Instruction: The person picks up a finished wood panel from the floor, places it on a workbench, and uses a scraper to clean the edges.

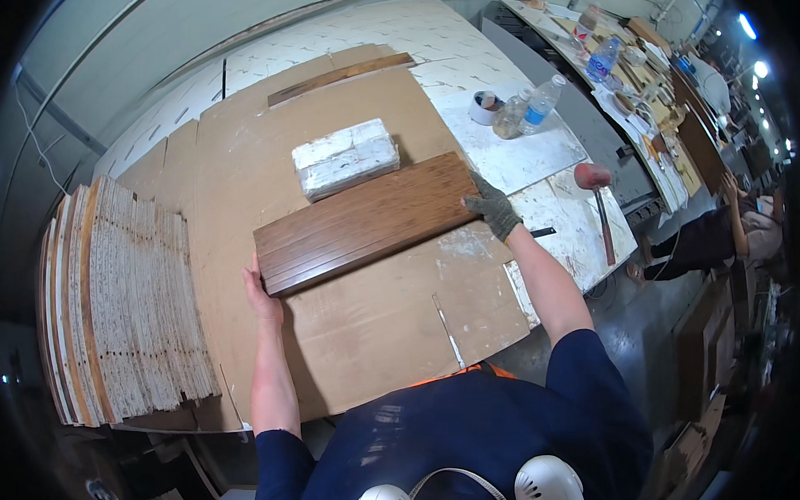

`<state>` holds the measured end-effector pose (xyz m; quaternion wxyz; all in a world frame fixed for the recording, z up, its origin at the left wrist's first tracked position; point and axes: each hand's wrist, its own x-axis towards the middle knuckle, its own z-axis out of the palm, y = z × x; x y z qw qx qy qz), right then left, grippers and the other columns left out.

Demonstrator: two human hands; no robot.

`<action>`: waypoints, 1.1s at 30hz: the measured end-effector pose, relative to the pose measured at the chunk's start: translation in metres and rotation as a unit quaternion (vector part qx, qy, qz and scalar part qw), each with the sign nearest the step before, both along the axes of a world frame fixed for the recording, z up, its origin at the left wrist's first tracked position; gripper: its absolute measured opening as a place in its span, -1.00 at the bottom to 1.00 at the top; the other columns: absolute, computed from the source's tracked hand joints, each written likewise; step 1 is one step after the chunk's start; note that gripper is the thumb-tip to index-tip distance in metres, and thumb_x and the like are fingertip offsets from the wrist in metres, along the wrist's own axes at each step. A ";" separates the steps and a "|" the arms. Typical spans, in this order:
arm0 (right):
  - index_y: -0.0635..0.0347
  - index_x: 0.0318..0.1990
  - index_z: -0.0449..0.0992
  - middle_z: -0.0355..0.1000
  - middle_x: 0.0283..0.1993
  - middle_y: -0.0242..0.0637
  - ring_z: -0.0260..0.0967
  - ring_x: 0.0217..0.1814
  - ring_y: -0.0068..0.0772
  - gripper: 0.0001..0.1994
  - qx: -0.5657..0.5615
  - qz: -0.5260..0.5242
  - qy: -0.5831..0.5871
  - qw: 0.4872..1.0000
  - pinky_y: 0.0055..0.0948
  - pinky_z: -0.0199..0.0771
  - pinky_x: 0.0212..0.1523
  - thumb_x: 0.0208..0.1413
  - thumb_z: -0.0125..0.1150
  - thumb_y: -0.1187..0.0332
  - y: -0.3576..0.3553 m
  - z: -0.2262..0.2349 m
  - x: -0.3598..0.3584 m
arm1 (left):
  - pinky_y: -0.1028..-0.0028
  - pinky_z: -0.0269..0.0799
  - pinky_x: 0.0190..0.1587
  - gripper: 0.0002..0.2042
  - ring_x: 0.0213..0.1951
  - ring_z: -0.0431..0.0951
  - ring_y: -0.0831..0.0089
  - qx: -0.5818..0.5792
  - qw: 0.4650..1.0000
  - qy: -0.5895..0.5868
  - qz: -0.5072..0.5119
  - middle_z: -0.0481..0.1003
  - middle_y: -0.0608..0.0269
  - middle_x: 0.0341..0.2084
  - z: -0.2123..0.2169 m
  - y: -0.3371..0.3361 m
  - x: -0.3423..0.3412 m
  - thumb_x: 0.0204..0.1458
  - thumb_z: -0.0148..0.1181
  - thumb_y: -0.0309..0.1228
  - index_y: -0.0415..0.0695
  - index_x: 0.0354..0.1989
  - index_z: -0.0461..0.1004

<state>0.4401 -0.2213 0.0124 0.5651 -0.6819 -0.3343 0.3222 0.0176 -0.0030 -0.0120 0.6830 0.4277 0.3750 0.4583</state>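
Observation:
A long dark-brown wooden board (364, 220), with grooves running along its left part, is held level between my two hands over the cardboard sheet (359, 348). Bare, my left hand (262, 294) grips its left end, thumb up along the edge. At the opposite end, my right hand (495, 208), in a grey-green glove, is wrapped round the corner. Just beyond the board sits a white block (346, 159) with a rough, wrapped-looking surface. Whether the board's underside touches the cardboard, I cannot tell.
Upright panels (146, 303) are packed at the left. A narrow brown strip (341, 77) lies at the back. To the right are a red-headed mallet (594, 178), plastic bottles (543, 104) and a small tub (485, 108). Another person (739, 234) is beyond a cluttered bench (624, 92).

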 end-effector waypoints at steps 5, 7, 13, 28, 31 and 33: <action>0.12 0.30 0.08 0.29 0.16 -0.20 0.20 0.16 -0.38 -0.05 -0.008 0.005 -0.050 0.999 -0.46 0.21 0.16 -0.36 0.48 0.39 -0.010 0.008 0.001 | 0.36 -0.07 0.27 -0.32 0.24 0.13 0.37 -0.005 0.998 0.017 -0.057 0.17 0.19 0.21 0.007 -0.004 -0.001 0.17 -0.29 0.07 -0.24 0.29 0.01; 0.12 0.29 0.09 0.31 0.14 -0.20 0.23 0.14 -0.37 -0.03 -0.047 0.023 -0.111 0.992 -0.45 0.24 0.14 -0.39 0.49 0.39 -0.016 0.014 -0.002 | 0.37 -0.05 0.27 -0.28 0.23 0.14 0.36 0.073 0.993 0.000 -0.094 0.17 0.19 0.21 0.015 -0.019 -0.007 0.06 0.05 -0.07 -0.22 0.30 -0.03; 0.08 0.29 0.07 0.32 0.13 -0.16 0.25 0.14 -0.29 0.00 -0.106 0.057 -0.177 0.977 -0.43 0.25 0.16 -0.46 0.48 0.41 -0.019 0.007 0.000 | 0.43 0.20 0.14 -0.19 0.08 0.31 0.40 0.070 0.990 0.105 -0.065 0.28 0.18 0.10 0.024 -0.047 -0.006 -0.18 0.24 -0.63 -0.17 0.31 -0.03; 0.07 0.24 0.18 0.39 0.05 -0.19 0.33 0.06 -0.35 -0.16 -0.106 -0.009 -0.177 0.978 -0.43 0.34 0.09 -0.34 0.41 0.48 -0.017 0.006 -0.011 | 0.48 0.40 -0.08 -0.29 -0.08 0.41 0.44 0.077 0.991 0.109 0.004 0.37 0.23 -0.03 0.014 -0.049 0.001 -0.13 0.15 -0.74 -0.15 0.26 0.07; 0.13 0.22 0.22 0.42 -0.01 -0.30 0.33 0.02 -0.48 -0.20 -0.057 -0.012 -0.146 0.988 -0.46 0.35 0.06 -0.32 0.37 0.54 -0.017 -0.006 -0.012 | 0.45 0.36 0.03 -0.21 0.01 0.37 0.41 0.055 0.992 0.114 0.011 0.29 0.14 0.08 0.008 -0.046 -0.003 -0.14 0.16 -0.76 -0.21 0.31 -0.07; 0.13 0.22 0.23 0.40 0.04 -0.34 0.31 0.05 -0.48 -0.20 -0.040 -0.018 -0.154 0.987 -0.45 0.34 0.07 -0.34 0.36 0.56 -0.022 -0.013 -0.007 | 0.46 0.36 0.04 -0.18 0.03 0.36 0.40 0.083 0.991 0.083 0.065 0.24 0.11 0.14 -0.011 -0.045 0.000 -0.15 0.16 -0.76 -0.25 0.32 -0.14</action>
